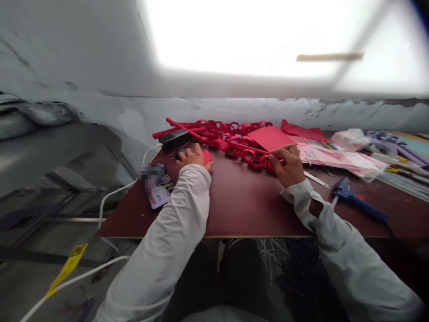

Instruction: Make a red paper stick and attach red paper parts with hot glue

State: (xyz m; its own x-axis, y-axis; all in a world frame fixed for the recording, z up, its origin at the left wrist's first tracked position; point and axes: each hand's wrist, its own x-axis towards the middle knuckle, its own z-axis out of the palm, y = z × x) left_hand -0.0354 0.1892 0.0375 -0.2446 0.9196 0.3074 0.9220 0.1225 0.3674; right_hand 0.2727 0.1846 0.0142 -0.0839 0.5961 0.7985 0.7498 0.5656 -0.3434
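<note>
My left hand point(193, 157) rests on the dark red table point(241, 205) with its fingers curled over a small red paper piece point(207, 156) and a dark object under the fingertips. My right hand point(288, 164) pinches a thin red paper strip point(248, 148) that runs leftward over the table. Just beyond both hands lies a heap of red paper chain links point(234, 136), with a flat red paper sheet point(271, 137) on top of it.
A blue glue gun point(355, 200) lies right of my right hand, a white strip point(317, 180) between them. A phone point(159, 188) and a black adapter point(174, 138) with white cable sit at the left. Pink packets and purple paper clutter the right end.
</note>
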